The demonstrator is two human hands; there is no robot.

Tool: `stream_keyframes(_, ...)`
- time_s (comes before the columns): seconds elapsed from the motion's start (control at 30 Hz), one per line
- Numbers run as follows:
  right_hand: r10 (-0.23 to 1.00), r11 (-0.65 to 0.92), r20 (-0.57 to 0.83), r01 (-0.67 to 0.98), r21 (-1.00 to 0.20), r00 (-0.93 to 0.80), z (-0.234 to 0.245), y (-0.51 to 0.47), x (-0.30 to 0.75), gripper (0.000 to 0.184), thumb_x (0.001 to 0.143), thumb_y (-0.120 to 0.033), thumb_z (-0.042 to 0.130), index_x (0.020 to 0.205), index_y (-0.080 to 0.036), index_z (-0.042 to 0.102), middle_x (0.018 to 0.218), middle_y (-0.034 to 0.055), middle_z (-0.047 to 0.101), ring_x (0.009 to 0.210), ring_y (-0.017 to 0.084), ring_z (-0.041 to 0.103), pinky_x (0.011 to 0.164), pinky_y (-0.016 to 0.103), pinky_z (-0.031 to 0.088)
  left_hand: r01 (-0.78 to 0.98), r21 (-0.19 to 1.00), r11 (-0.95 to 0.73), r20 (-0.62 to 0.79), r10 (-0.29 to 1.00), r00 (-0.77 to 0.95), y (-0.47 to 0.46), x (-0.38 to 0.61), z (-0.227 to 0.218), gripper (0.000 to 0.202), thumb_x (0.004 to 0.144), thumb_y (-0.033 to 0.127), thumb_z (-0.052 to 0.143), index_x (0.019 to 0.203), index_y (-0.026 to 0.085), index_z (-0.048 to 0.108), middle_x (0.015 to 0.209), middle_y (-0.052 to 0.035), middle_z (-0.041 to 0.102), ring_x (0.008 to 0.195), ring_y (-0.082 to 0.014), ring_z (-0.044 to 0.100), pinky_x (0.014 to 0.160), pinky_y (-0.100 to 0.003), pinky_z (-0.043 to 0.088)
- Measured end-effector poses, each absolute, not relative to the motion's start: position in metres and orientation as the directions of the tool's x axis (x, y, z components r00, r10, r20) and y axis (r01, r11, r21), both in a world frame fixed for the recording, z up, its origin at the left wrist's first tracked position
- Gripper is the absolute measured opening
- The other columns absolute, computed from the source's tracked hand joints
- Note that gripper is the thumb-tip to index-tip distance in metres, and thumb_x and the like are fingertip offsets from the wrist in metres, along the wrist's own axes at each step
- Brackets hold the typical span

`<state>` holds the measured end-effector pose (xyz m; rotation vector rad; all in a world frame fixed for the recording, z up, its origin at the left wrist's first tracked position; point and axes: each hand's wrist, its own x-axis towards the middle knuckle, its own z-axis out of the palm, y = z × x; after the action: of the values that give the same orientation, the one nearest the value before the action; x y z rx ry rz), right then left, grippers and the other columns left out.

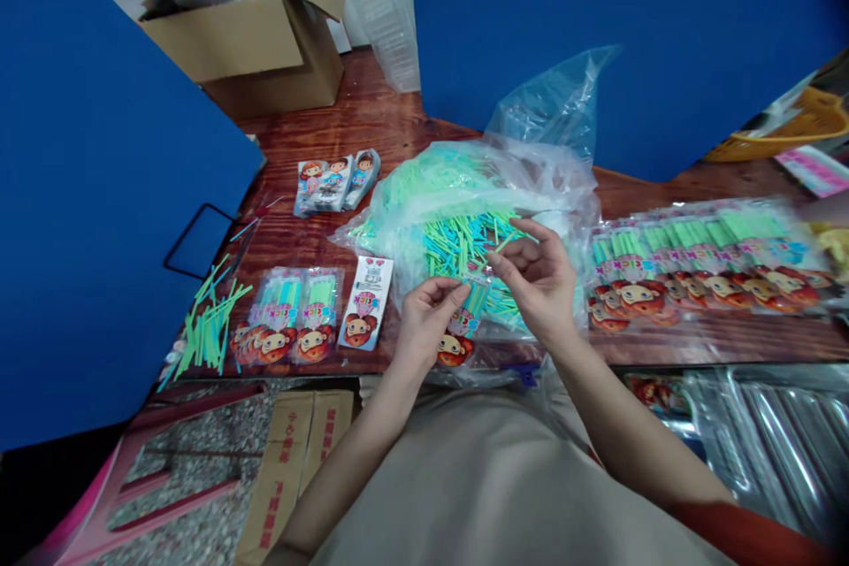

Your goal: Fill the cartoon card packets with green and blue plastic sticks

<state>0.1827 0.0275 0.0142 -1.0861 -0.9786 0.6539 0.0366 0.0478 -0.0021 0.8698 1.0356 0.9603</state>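
My left hand point(424, 318) is closed on a small printed packet point(459, 338) with a cartoon face, held over the table's front edge. My right hand point(540, 279) pinches a few green sticks at the packet's open top. Right behind both hands lies a big clear plastic bag point(478, 195) full of green and blue sticks.
Filled packets lie in a row at the right point(703, 270) and in a pair at the left point(285, 327), with one flat packet point(366, 301) beside them. Loose sticks point(209, 323) lie at the far left. A cardboard box point(256, 40) stands at the back. Blue panels flank the wooden table point(371, 119).
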Motion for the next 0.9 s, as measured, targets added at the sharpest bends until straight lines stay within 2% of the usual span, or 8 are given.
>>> stream_keyframes(0.17,0.759,0.400,0.314,-0.028,-0.916,0.570,0.0160,0.0298,0.1880,0.044,0.081,-0.025,0.075,0.119,-0.031,0.055,0.076,-0.0062,0.064,0.062,0.012,0.067,0.063,0.029,0.058,-0.224,0.900,0.373,-0.330,0.921,0.208,0.0486,0.0369,-0.0027,0.022,0.057,0.030,0.087,0.065,0.017,0.072,0.058,0.0027,0.061,0.057,-0.0081,0.050,0.059,-0.022,0.039)
stream_keyframes(0.33,0.793,0.386,0.306,-0.045,-0.921,0.527,0.0173,0.0314,0.1871,0.043,0.079,-0.027,0.076,0.117,-0.030,0.056,0.074,-0.0061,0.064,0.064,0.013,0.067,0.063,0.029,0.058,-0.258,0.881,0.397,-0.351,0.914,0.204,0.0489,0.0381,0.0000,0.021,0.055,0.029,0.087,0.063,0.016,0.071,0.060,0.0023,0.062,0.058,-0.0087,0.051,0.060,-0.022,0.041)
stream_keyframes(0.53,0.771,0.373,0.312,0.003,-0.928,0.555,0.0196,0.0293,0.1842,0.042,0.081,-0.030,0.074,0.118,-0.031,0.053,0.075,-0.0055,0.063,0.065,0.014,0.067,0.064,0.031,0.059,-0.255,0.877,0.407,-0.367,0.910,0.191,0.0481,0.0380,0.0024,0.023,0.055,0.030,0.087,0.065,0.016,0.071,0.062,0.0017,0.063,0.059,-0.0096,0.052,0.059,-0.023,0.041)
stream_keyframes(0.67,0.815,0.323,0.298,0.037,-0.946,0.497,0.0205,0.0285,0.1837,0.041,0.083,-0.034,0.072,0.119,-0.032,0.052,0.076,-0.0032,0.062,0.067,0.017,0.066,0.066,0.035,0.059,-0.243,0.885,0.397,-0.356,0.914,0.196,0.0474,0.0382,0.0032,0.022,0.058,0.030,0.085,0.066,0.015,0.072,0.064,0.0012,0.064,0.061,-0.0097,0.052,0.060,-0.023,0.041)
stream_keyframes(0.9,0.792,0.324,0.317,0.081,-0.943,0.521,0.0181,0.0310,0.1874,0.043,0.084,-0.037,0.071,0.121,-0.031,0.050,0.076,-0.0033,0.061,0.067,0.016,0.065,0.066,0.034,0.058,-0.200,0.910,0.363,-0.321,0.923,0.214,0.0471,0.0377,0.0005,0.021,0.060,0.031,0.085,0.068,0.016,0.073,0.063,0.0013,0.063,0.061,-0.0100,0.051,0.062,-0.024,0.040)
